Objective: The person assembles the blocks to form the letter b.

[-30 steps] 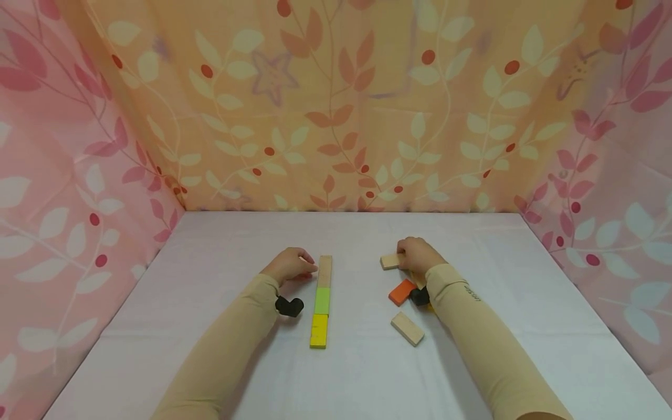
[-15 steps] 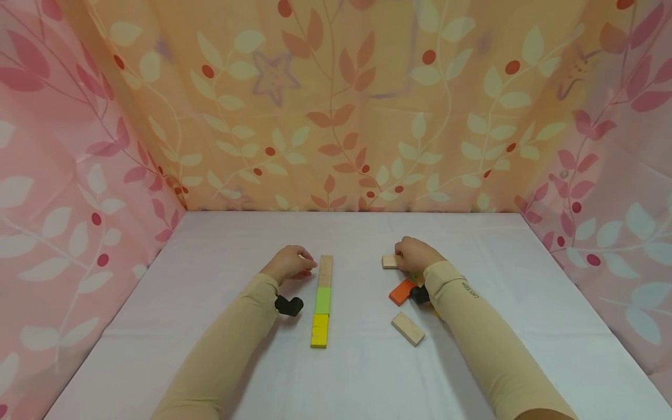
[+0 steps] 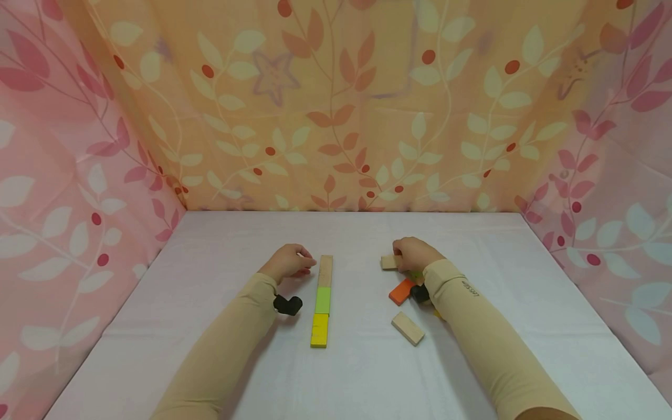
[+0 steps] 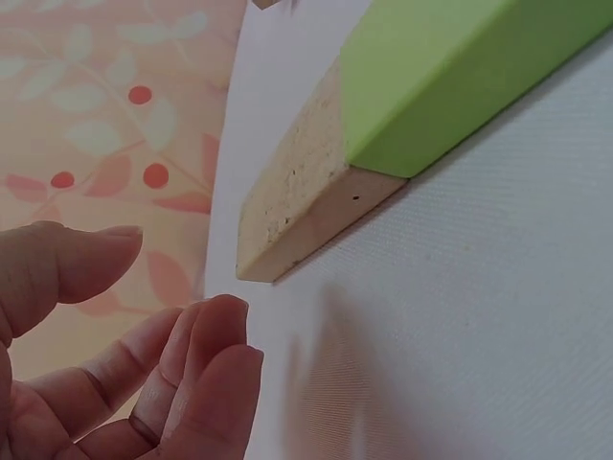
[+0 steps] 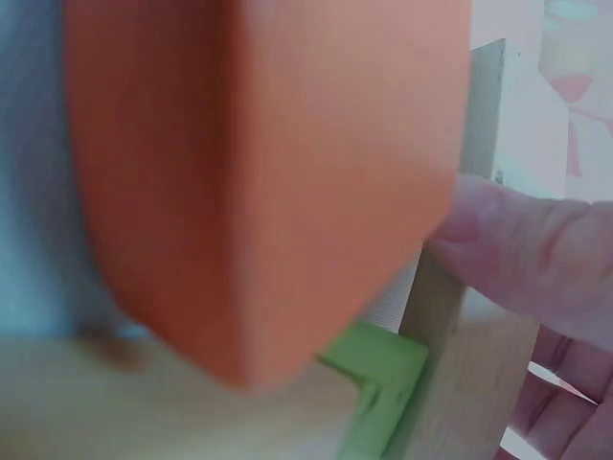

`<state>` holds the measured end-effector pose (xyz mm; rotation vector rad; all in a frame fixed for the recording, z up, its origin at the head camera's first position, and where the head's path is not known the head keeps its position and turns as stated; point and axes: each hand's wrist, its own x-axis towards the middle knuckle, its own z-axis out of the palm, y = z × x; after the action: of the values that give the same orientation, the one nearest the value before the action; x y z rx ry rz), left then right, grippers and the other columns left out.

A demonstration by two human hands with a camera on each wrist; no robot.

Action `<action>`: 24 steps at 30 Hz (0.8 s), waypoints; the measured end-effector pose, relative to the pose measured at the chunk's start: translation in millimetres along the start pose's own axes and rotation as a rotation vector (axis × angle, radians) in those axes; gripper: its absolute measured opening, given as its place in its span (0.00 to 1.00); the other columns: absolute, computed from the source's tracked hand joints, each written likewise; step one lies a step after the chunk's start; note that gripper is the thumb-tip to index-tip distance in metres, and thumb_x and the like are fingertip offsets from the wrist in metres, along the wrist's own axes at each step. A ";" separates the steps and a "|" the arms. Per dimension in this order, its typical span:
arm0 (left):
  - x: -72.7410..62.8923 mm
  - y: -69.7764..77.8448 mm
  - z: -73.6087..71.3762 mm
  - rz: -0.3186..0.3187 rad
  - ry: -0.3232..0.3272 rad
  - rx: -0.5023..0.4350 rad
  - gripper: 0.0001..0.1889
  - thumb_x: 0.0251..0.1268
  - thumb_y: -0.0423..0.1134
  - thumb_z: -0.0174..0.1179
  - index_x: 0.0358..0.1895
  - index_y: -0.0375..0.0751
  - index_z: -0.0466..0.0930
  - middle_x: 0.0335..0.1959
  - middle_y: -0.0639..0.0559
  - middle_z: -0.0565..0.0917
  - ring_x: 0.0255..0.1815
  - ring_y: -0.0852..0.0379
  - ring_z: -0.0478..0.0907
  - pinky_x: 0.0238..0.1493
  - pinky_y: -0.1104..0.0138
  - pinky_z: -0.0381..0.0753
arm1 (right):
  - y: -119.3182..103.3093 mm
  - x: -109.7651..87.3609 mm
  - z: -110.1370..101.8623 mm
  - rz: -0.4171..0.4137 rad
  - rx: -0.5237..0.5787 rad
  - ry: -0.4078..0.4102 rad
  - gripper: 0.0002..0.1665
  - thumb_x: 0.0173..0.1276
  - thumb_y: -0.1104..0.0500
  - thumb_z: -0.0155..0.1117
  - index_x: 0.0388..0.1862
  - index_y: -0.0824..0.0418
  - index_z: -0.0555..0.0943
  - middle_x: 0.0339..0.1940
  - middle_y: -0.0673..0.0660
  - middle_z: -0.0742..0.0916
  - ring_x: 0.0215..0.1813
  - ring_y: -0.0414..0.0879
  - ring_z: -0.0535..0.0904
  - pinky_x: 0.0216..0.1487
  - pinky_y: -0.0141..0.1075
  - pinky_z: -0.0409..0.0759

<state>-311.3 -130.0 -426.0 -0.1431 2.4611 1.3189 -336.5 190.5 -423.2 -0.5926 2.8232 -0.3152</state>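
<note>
A person's two hands reach over a white surface (image 3: 362, 379). The right hand (image 3: 418, 255) pinches a wooden block (image 3: 389, 262) near the far side, thumb on one side and fingers on the other; one end sticks out to the left. Just nearer lie an orange block (image 3: 401, 293) and, partly hidden by the hand, a green piece (image 5: 383, 369). A loose block (image 3: 408, 329) lies nearer the person. The left hand (image 3: 289, 261) holds nothing, its fingers relaxed and apart from the thumb, just beside a row of three touching blocks: bare wood (image 3: 325, 270) farthest, then green (image 3: 322, 300), then yellow (image 3: 319, 331). The held block looks light, stiff and hard to break, and its dry, grainy wood should not slip much; the long edges, around mid-length, seem the best place to pinch it.
</note>
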 end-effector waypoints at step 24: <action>-1.1 -0.6 -5.1 -0.007 -0.007 -0.028 0.12 0.57 0.42 0.62 0.39 0.38 0.76 0.36 0.44 0.81 0.34 0.52 0.80 0.38 0.63 0.79 | -0.5 -4.1 -15.2 0.024 0.115 0.006 0.04 0.51 0.61 0.67 0.24 0.52 0.81 0.27 0.50 0.81 0.35 0.48 0.72 0.37 0.38 0.72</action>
<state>-311.4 -134.6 -423.5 -0.1537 2.4345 1.3485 -336.8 194.2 -407.8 -0.5337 2.7924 -0.4715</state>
